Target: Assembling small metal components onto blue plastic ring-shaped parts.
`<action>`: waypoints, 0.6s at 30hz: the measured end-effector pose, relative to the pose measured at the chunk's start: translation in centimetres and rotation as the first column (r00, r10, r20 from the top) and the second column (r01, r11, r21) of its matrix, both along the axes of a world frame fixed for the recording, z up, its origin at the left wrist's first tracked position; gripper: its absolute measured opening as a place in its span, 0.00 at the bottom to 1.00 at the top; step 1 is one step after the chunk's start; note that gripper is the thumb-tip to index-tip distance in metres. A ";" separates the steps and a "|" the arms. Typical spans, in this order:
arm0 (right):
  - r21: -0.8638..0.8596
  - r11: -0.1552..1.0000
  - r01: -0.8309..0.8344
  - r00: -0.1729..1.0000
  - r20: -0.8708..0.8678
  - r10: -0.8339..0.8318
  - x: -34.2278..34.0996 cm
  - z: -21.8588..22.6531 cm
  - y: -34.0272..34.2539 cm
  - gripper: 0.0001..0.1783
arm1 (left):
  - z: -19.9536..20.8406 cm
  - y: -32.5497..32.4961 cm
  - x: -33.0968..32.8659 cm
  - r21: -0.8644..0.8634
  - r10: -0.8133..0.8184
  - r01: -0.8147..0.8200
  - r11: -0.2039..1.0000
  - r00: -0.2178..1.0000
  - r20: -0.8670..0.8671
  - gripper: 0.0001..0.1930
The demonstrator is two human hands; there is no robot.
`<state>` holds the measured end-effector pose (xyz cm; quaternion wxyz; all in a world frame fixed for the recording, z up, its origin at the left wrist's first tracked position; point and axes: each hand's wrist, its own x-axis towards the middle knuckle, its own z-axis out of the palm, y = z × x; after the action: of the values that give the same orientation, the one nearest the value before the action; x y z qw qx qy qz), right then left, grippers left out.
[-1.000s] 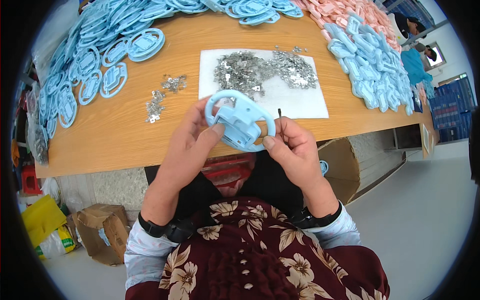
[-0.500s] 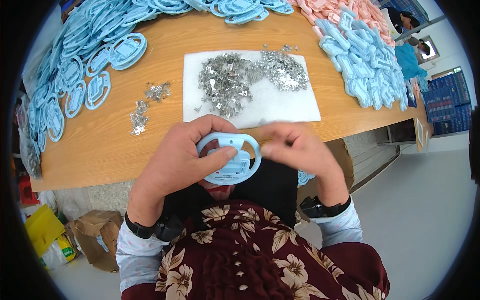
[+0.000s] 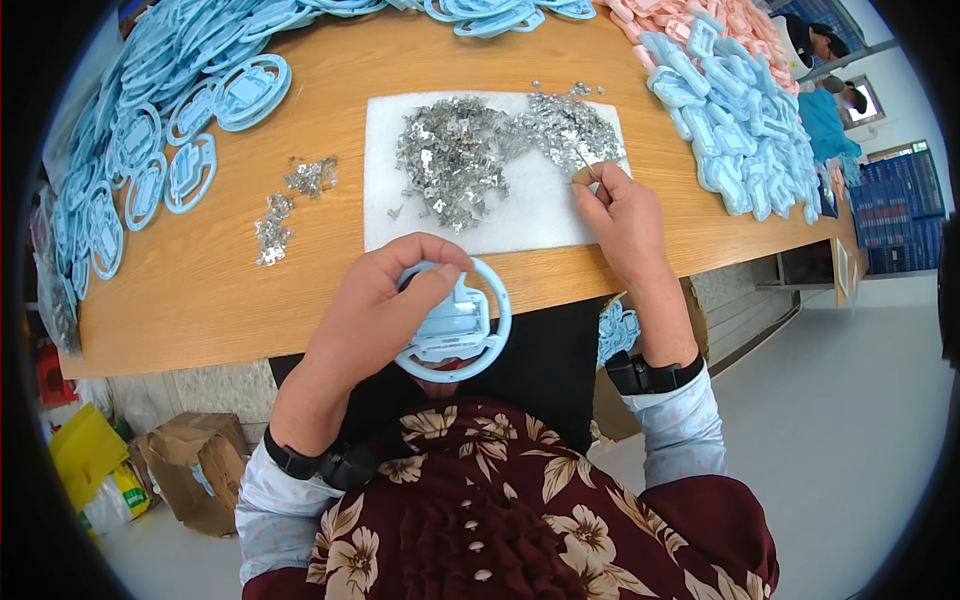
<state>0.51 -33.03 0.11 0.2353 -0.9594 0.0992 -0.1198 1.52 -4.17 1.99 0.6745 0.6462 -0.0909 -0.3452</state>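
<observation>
My left hand point(image 3: 385, 300) grips a light blue plastic steering-wheel-shaped part point(image 3: 502, 325) by its upper rim, just off the table's front edge. The part is round, with a recessed rectangular frame in its middle. My right hand point(image 3: 622, 215) is closed in a pinch at the right side of a white foam sheet point(image 3: 540, 225). A thin dark sliver shows at its fingertips, too small to name. The fingertips are at the edge of a pile of small silvery metal pieces point(image 3: 570, 128). A larger pile of similar metal pieces point(image 3: 450, 165) lies to the left on the same sheet.
Many blue wheel-shaped parts point(image 3: 185, 75) are heaped at the left and back. Blue elongated plastic parts point(image 3: 735, 130) and pink ones point(image 3: 700, 22) are piled at the right. Two small clusters of metal pieces point(image 3: 312, 177) lie left of the sheet. A cardboard box point(image 3: 195, 470) stands on the floor.
My right hand has moved away from the blue part, forward and right to the metal pieces. My left hand's thumb has shifted up to the rim, and the part shows a different face.
</observation>
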 end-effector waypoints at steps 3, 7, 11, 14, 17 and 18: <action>0.220 0.960 -0.171 0.982 0.123 0.147 -1.2 0.7 1.2 0.08 | 0.0 -1.2 0.0 0.011 -0.020 0.020 1.000 0.999 0.027 0.13; 0.276 0.909 -0.312 0.949 0.043 0.313 -3.8 4.2 4.8 0.10 | -0.1 -2.2 0.4 -0.033 -0.073 0.070 0.997 0.993 -0.098 0.17; 0.305 0.856 -0.417 0.908 0.090 0.409 -4.0 4.3 6.1 0.09 | -0.9 -1.9 0.3 -0.116 -0.092 0.082 0.990 0.992 -0.082 0.15; 0.460 0.816 -0.351 0.929 0.057 0.367 -4.0 4.0 6.5 0.10 | -1.1 -1.4 0.1 -0.129 -0.042 0.035 0.991 0.998 -0.049 0.13; 0.605 0.749 -0.270 0.939 -0.006 0.343 -3.9 3.9 7.1 0.11 | -1.1 -1.2 -0.2 -0.111 0.010 -0.005 0.994 0.999 0.041 0.12; 0.640 0.727 -0.248 0.939 -0.026 0.343 -3.8 3.9 7.3 0.12 | -1.0 -1.2 -0.3 -0.101 0.025 -0.017 0.995 0.996 0.083 0.12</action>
<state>-3.30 -25.73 4.05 0.5498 -0.8348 -0.0042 0.0279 1.27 -5.32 0.98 0.7054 0.6263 -0.1296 -0.3056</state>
